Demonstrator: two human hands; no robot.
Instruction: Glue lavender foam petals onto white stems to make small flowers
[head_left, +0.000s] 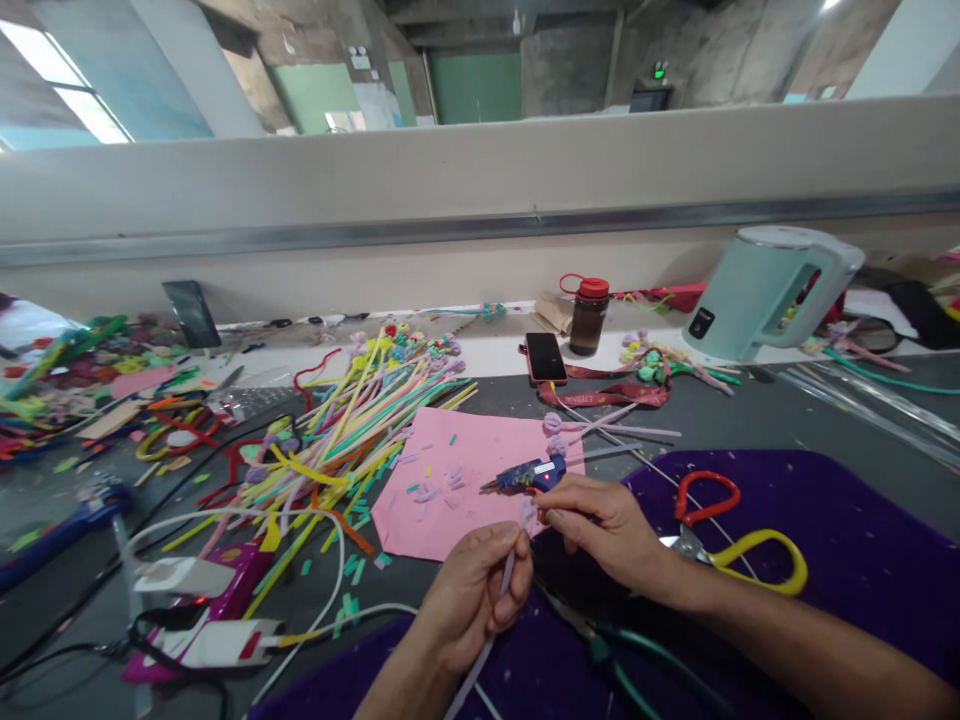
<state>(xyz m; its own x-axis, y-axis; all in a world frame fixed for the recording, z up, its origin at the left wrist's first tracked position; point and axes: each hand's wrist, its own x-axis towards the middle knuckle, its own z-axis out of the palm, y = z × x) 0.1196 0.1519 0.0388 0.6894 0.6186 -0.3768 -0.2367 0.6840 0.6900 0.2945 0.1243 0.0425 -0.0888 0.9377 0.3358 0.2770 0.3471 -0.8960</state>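
My left hand (480, 590) is closed around a pale purple fuzzy stem (480, 668), which runs down toward the bottom edge. Just right of it, my right hand (600, 530) pinches at a small purple fuzzy piece (529, 514) near the stem's upper end; the fingertips of both hands nearly meet. Behind my hands a blue glue gun (532, 474) lies on a pink sheet (480, 440), its nozzle pointing left. Small purple cut pieces (426, 491) are scattered on the sheet. Purple curled flower heads (553, 432) with stems lie at its right edge.
Red-and-yellow scissors (686, 543) and green-handled pliers (600, 640) lie on purple cloth (847, 510). Many colored stems (360, 430) spread left, near a magenta power strip (225, 600). Behind are a phone (545, 358), a bottle (588, 320) and a green kettle (757, 300).
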